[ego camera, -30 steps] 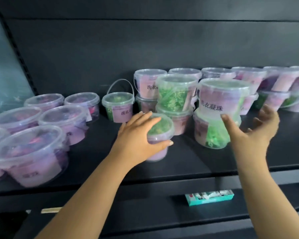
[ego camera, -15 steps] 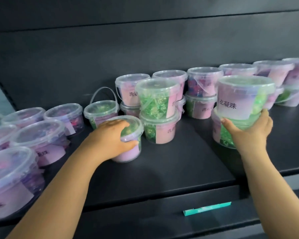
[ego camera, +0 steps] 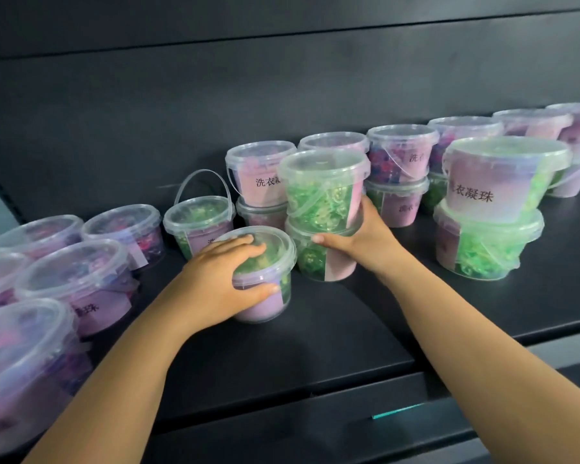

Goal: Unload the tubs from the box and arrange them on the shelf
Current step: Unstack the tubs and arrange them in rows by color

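Now arranging: left hand (ego camera: 221,286) clamps a tub (ego camera: 278,259) beside the green stack (ego camera: 318,192), right hand (ego camera: 359,236) clamps the stack; I'd align next.

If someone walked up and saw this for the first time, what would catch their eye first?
Two bare hands at mid-shelf: the left hand grips a green-filled tub from above, the right hand holds the two-high green stack beside it. Around them the dark shelf is crowded with clear lidded tubs, purple tubs at left, another green pair stacked at right.
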Available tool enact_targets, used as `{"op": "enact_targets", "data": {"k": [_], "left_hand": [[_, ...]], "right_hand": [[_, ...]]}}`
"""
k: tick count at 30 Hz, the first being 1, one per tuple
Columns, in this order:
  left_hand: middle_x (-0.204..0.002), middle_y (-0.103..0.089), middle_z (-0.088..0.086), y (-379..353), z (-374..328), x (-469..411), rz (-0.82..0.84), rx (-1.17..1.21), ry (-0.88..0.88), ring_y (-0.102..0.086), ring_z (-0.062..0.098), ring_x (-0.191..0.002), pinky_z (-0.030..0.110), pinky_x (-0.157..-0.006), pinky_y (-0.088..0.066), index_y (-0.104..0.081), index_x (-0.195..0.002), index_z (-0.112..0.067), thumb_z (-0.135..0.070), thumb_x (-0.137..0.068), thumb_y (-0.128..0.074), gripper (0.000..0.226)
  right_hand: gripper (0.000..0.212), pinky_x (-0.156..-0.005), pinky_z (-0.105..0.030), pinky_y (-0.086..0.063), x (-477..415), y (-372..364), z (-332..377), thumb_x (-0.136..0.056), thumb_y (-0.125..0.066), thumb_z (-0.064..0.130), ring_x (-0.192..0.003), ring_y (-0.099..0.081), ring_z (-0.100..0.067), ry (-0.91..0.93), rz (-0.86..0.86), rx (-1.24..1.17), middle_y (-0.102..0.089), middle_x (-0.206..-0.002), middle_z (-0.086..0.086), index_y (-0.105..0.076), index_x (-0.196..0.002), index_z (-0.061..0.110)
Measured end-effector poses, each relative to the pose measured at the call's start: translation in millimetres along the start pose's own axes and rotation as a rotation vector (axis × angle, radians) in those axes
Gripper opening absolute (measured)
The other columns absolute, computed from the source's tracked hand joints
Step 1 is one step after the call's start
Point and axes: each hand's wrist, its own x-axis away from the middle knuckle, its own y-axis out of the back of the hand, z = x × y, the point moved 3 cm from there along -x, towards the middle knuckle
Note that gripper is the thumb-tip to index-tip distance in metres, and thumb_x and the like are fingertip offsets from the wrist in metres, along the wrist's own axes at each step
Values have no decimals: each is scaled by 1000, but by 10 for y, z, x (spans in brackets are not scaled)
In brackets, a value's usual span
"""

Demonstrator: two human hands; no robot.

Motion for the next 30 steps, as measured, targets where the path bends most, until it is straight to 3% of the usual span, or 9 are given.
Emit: {"op": "enact_targets", "data": {"k": [6, 11, 14, 19, 22, 24, 26, 28, 30], "left_hand": [[-151, -23, -19, -100, -232, -133, 56, -33, -109, -18, 3, -139, 18, -110, -10, -35, -138, -36, -54, -78, -60, 67], [-155, -17, -11, -337, -572, -352, 52, -39, -199, -13, 8, -142, 27, -116, -8, -29, -141, -36, -56, -80, -54, 69], [-155, -17, -8, -451, -653, -467, 33, -58, -210, -13, 11, -143, 32, -117, -9, -28, -142, -33, -56, -83, -50, 68], [-152, -23, -6, -545, -761, -593, 6, 25, -255, -17, 14, -140, 30, -114, -11, -38, -138, -30, -63, -79, -48, 69], [-137, -45, -1, -372, -595, -593, -200, 443, -199, -38, 12, -128, 18, -106, -25, -59, -122, -20, -36, -89, -55, 37], [-123, -57, 5, -185, -300, -581, -461, 438, -123, -49, 15, -117, 13, -98, -31, -66, -111, -11, -27, -90, -55, 29], [-123, -58, 9, -20, 57, -617, -596, 269, 17, -49, 24, -119, 24, -102, -31, -66, -111, -8, -30, -86, -56, 35], [-136, -49, 8, 54, 429, -731, -534, 43, 206, -38, 27, -131, 34, -108, -26, -58, -123, -14, -35, -86, -59, 43], [-145, -39, 3, 77, 721, -825, -329, -117, 383, -27, 25, -138, 41, -112, -24, -47, -132, -26, -51, -83, -54, 55]], "right_hand": [[111, -106, -46, -37, 242, 475, -133, -39, -78, 59, -126, -43, -22, 2, -266, 145, -47, -134, -4, -34, -133, 17], [82, -105, -47, -33, 399, 683, -135, -67, -78, 35, -125, -42, -31, -10, -357, 360, -47, -130, -13, -36, -129, 3], [88, -105, -48, -35, 458, 793, -178, -66, -74, 43, -129, -42, -29, -38, -395, 371, -46, -137, -11, -33, -135, 6], [82, -110, -48, -27, 692, 758, 125, -73, -75, 24, -134, -31, -39, 140, -636, 507, -36, -142, -24, -32, -137, -5], [73, -110, -46, -23, 698, 654, 402, -75, -72, 21, -135, -29, -39, 286, -658, 520, -34, -142, -24, -37, -135, -3], [71, -112, -40, -19, 595, 633, 577, -78, -70, 15, -138, -25, -33, 304, -629, 495, -33, -145, -20, -35, -138, 1], [63, -109, -35, -22, 456, 549, 771, -80, -69, 18, -133, -33, -32, 351, -580, 457, -41, -140, -17, -41, -134, 4], [52, -106, -34, -25, 299, 350, 941, -76, -65, 27, -124, -44, -34, 415, -532, 523, -52, -131, -16, -56, -122, 6], [50, -105, -36, -26, 64, 87, 1053, -73, -63, 31, -120, -48, -35, 495, -445, 626, -54, -128, -17, -61, -116, 5]]}}
